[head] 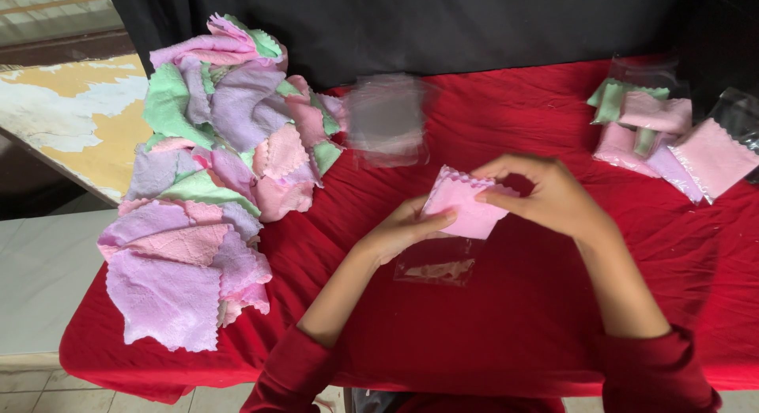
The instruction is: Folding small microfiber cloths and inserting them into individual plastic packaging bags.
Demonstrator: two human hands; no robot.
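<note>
Heaped pastel cloths [209, 176], bagged cloths [672, 136]

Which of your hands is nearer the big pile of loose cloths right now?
Left. The left hand holds the near-left corner of the pink cloth, a short way right of the pile of loose cloths. The right hand grips the cloth's far side, farther off.

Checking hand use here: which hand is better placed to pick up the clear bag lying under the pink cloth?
Probably the left hand: it is directly above the clear bag, nearer than the right hand.
</note>
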